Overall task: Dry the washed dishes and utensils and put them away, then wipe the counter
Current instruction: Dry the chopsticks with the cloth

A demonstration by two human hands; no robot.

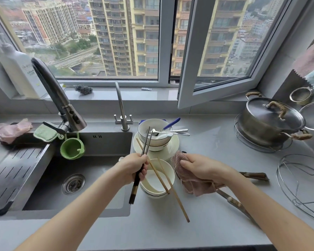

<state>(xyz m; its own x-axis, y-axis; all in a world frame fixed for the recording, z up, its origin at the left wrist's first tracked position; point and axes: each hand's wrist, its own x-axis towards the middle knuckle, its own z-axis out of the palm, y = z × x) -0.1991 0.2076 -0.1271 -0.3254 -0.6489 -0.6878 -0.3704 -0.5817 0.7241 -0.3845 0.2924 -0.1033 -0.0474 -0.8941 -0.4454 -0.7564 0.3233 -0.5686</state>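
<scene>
A grey worktop (pixel 216 142) runs under a window that looks out on tower blocks. A steel sink (pixel 91 171) is sunk into it on the left, and a lidded pot (pixel 268 124) stands at the far right.

The left hand (pixel 132 167) is clenched round a pair of dark chopsticks (pixel 136 185), the grip taking them about midway along. Their long axis runs away from the person, tilted a little to the right. The thin tips point up beyond the grip, toward the far bowl (pixel 159 144) (the one holding spoons (pixel 172 132), set on a plate (pixel 172 147)). The thick ends stick out below the grip, over the sink's edge.

Just right of that grip, two pale wooden chopsticks (pixel 178 198) lie slantwise across the near stack of bowls (pixel 152 182), their lower ends pointing toward the person and to the right. Whether the left hand touches one of them I cannot tell.

The right hand (pixel 201 167), just beside those bowls, grasps a bunched pink cloth (pixel 190 183), which hangs below its grip.
</scene>
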